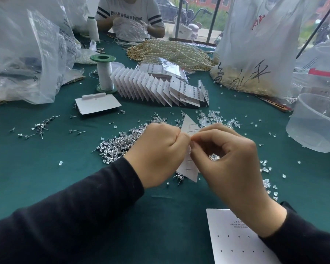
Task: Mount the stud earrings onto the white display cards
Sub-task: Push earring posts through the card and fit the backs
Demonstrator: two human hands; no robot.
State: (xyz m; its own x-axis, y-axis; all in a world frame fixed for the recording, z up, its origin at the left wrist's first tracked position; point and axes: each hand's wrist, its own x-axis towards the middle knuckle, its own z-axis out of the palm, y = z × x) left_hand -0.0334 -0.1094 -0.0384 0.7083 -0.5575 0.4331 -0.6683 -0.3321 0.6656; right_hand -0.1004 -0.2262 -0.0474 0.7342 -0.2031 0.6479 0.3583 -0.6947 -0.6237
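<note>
At the near right corner of the green tablecloth (46,168) lies a blank card (236,242), white, punched with rows of small holes and partly under the right sleeve. Just beyond it both hands meet over the middle of the table. The left hand (158,155) is clenched, its curled fingers pinching the left edge of a white display card (189,128), which stands tilted on its corner, one point up and one down between the wrists. The right hand (231,161) pinches the same card with thumb and forefinger right beside the left fingertips. Whether a stud sits in that pinch is too small to tell. A few glittering bits show in the hollow of its curled palm.

Under and behind the hands a pile of stud earrings (118,143) spreads leftward. Clear earring backs (213,119) are scattered to the right, and loose metal posts (40,126) lie well to the left. Farther off, a flat card (97,104) rests on the cloth near a fanned row of filled cards (151,86). A translucent plastic tub (318,122) stands at the right edge. Behind the row stand a green-flanged thread spool (104,73) and a heap of pearl strands (171,50), flanked by plastic bags (27,54). Another person (130,14) sits at the far side.
</note>
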